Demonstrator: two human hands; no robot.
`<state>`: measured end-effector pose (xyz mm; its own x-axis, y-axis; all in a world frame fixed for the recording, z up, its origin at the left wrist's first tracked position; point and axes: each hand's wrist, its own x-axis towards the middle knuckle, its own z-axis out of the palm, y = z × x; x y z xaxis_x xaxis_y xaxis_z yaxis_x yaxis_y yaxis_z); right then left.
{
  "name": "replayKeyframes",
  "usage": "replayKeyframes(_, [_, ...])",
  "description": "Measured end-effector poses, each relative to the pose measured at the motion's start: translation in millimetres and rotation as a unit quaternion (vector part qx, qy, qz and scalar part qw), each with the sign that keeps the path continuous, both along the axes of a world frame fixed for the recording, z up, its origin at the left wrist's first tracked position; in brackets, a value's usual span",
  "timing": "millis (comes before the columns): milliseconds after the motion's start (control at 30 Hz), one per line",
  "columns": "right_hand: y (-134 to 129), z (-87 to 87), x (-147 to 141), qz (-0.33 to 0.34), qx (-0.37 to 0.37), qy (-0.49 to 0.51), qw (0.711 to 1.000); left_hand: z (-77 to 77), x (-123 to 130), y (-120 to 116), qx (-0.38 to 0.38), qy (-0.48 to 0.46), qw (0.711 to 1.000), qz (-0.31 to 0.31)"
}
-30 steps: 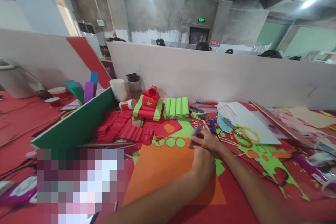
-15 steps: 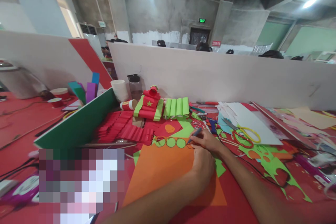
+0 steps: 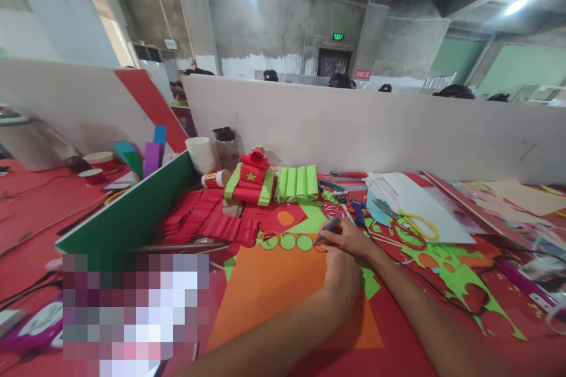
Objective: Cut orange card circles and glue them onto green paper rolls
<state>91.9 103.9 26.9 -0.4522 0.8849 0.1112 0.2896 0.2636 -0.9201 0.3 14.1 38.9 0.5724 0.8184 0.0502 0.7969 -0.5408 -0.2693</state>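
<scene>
In the head view, I have a pen in my right hand, its fingers closed in a writing grip, with the tip down at the far edge of the orange sheet. A faint curved outline shows just beside the tip, partly hidden by my fingers, so I can't tell whether the ring is whole. To its left, along the same edge, sit dark-rimmed rounds that show green inside; I judge these to be openings through the sheet, and the curve by the pen to be one more round in that row. My left hand is bent over the sheet, close against the right one; its fingertips are out of sight, so I can't tell how far open it is or whether it has hold of anything. The sheet lies flat on the red counter, below both hands, with green paper showing past its sides. Beyond it lie loose orange rounds, red pleated strips, a row of green rolls and a red and green paper model with a star on its front. Right of my hands, the scissors rest partly on white sheets, with cut green scraps nearer me.
</scene>
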Motion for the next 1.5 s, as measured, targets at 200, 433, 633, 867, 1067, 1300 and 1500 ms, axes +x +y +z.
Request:
replayKeyframes(200, [0.6, -2.1, -0.1, -0.019, 0.016, 0.011, 1.000, -1.9, 0.6, 1.1, -0.003, -0.002, 1.000, 0.007])
replayKeyframes(433, [2.7, -1.4, 0.0, -0.024, 0.022, -0.005, 0.999, 0.2, -0.8, 0.0, -0.006, -0.008, 1.000, 0.005])
replayKeyframes(633, [2.3, -2.7, -0.5, -0.016, 0.017, -0.001, 1.000, 2.7, 0.0, 1.0, -0.008, 0.006, 1.000, 0.010])
replayKeyframes(867, [7.0, -4.4, 0.3, -0.033, 0.044, -0.011, 0.998, 2.3, -0.9, 0.2, -0.014, 0.001, 1.000, 0.003])
replayKeyframes(1067, [7.4, -5.6, 0.7, -0.067, 0.046, 0.006, 0.997, 1.7, -1.7, 0.1, -0.017, -0.001, 1.000, 0.003])
replayKeyframes(1300, [7.9, -7.2, 1.0, -0.065, 0.049, 0.007, 0.997, 0.0, -3.8, 0.6, -0.018, -0.009, 1.000, 0.002])
replayKeyframes(1500, [9.0, -7.9, 1.6, -0.057, 0.046, 0.013, 0.997, -3.9, -3.8, 0.0, -0.004, -0.010, 1.000, 0.014])
